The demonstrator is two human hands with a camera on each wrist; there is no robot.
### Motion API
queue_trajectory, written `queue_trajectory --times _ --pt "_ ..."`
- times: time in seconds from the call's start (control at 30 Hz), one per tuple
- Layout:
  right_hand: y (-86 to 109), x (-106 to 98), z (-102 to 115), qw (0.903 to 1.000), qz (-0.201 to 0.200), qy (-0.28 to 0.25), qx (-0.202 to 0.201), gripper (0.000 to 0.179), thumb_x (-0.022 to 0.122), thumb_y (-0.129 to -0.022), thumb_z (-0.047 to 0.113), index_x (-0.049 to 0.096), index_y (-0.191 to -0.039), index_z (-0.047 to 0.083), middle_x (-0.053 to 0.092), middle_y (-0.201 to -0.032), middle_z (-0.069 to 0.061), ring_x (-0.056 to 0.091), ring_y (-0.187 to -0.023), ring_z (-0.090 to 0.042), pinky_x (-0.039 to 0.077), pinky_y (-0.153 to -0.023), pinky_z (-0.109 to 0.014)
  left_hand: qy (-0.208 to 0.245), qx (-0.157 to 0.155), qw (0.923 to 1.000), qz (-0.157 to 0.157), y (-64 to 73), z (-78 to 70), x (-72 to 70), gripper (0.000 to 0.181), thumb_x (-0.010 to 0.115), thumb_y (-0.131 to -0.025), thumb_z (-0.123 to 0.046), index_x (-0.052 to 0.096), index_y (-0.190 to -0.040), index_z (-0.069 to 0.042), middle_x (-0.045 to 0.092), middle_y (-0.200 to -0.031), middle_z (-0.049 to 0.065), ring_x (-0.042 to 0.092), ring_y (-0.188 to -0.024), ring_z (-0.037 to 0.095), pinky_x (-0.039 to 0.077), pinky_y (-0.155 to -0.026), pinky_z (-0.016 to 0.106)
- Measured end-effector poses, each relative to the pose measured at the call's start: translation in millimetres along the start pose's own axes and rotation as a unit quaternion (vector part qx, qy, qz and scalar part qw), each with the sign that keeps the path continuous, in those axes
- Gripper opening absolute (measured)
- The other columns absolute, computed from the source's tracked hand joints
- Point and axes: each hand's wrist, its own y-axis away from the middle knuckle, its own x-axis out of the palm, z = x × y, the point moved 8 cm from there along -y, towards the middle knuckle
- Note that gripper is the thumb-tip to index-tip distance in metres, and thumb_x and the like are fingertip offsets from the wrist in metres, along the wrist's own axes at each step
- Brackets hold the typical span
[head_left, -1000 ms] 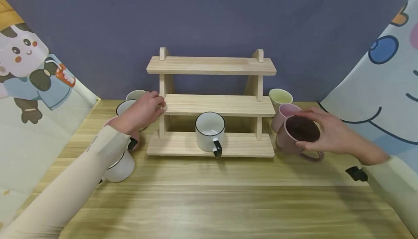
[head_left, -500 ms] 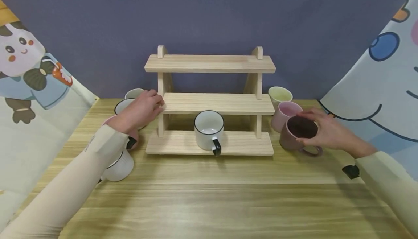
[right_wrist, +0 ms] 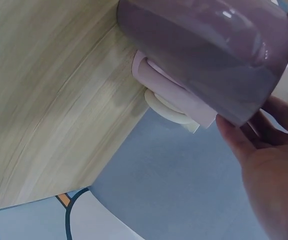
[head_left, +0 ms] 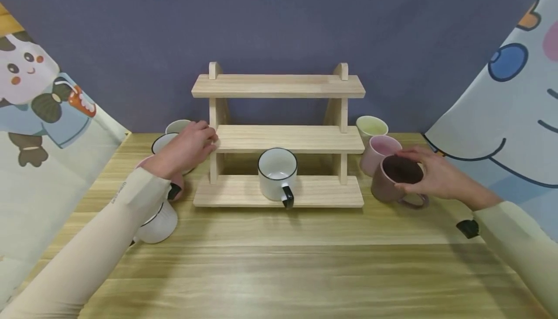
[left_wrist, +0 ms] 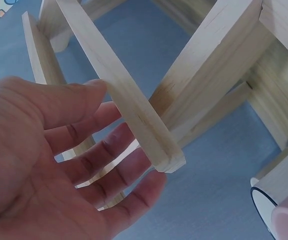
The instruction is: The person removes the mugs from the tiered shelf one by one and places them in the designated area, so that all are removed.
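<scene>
A three-tier wooden shelf (head_left: 279, 137) stands centrally in the head view. My left hand (head_left: 192, 144) grips the left end of its middle board (left_wrist: 129, 100), thumb on one side and fingers on the other in the left wrist view. At the right, my right hand (head_left: 436, 174) holds a mauve mug (head_left: 385, 186) by its rim, thumb and fingers spread across it. That mug (right_wrist: 204, 55) appears upright on the table, its handle toward the front right. On the bottom board sits a white mug (head_left: 277, 176) with a black rim and black handle, which points forward.
Behind the mauve mug stand a pink mug (head_left: 377, 157) and a yellow-green cup (head_left: 370, 128). Left of the shelf are several mugs, partly hidden by my left arm, including a white ribbed mug (head_left: 161, 224). A dark cloth wall (head_left: 279, 19) rises behind the table (head_left: 279, 275).
My right hand has lowered the mauve mug slightly, next to the pink mug. The left hand keeps its grip on the shelf. The head view has shifted a little.
</scene>
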Motion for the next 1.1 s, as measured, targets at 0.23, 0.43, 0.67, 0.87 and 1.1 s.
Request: queue_trajectory --times 0.23,0.43,0.67,0.87,1.1 --pt "1.7 -1 -1 0.9999 0.004 -0.008 -0.012 0.077 0.087 -0.064 0.036 0.058 -0.125 -0.001 0.053 -0.125 -0.019 0.049 -0.112 -0.035 0.042 -0.082 -0.051 -0.004 0.005 0.9999 -0.008 0.9 -1.3 -1.0 0.011 0.061 -0.090 -0.004 0.064 -0.098 0.002 0.056 -0.096 0.015 0.050 -0.089 0.033 0.039 -0.083 0.045" --pt "1.9 -3 2 0.9996 0.016 -0.020 -0.016 0.076 0.085 -0.066 0.037 0.058 -0.126 -0.001 0.052 -0.128 -0.021 0.047 -0.117 -0.037 0.040 -0.085 -0.052 -0.005 0.005 0.9999 -0.007 1.5 -1.6 -1.3 0.011 0.061 -0.090 -0.004 0.064 -0.098 0.002 0.056 -0.096 0.015 0.050 -0.089 0.032 0.039 -0.083 0.045" --pt "-2.7 -13 20 0.9991 0.028 -0.027 -0.019 0.073 0.082 -0.072 0.035 0.055 -0.129 -0.002 0.046 -0.136 -0.021 0.039 -0.124 -0.041 0.034 -0.090 -0.060 -0.007 0.009 0.9998 -0.014 1.8 -2.9 -1.2 0.010 0.061 -0.090 -0.004 0.065 -0.097 0.002 0.057 -0.096 0.015 0.050 -0.089 0.032 0.039 -0.083 0.045" --pt "-11.5 -15 52 0.9961 0.006 -0.036 -0.081 0.067 0.082 -0.073 0.030 0.057 -0.128 0.001 0.048 -0.136 -0.015 0.041 -0.125 -0.037 0.034 -0.098 -0.047 -0.012 0.014 0.9996 -0.021 2.8 -4.6 -1.5 0.009 0.061 -0.090 -0.004 0.065 -0.096 0.002 0.057 -0.095 0.015 0.050 -0.088 0.032 0.040 -0.081 0.044" --pt "-25.4 -7 84 0.9948 0.016 -0.021 -0.098 0.067 0.078 -0.077 0.036 0.055 -0.131 0.005 0.047 -0.138 -0.010 0.041 -0.127 -0.031 0.033 -0.099 -0.048 -0.013 0.016 0.9995 -0.023 3.0 -5.3 -1.5 0.010 0.061 -0.091 -0.005 0.065 -0.096 0.002 0.056 -0.095 0.015 0.050 -0.087 0.032 0.040 -0.080 0.044"
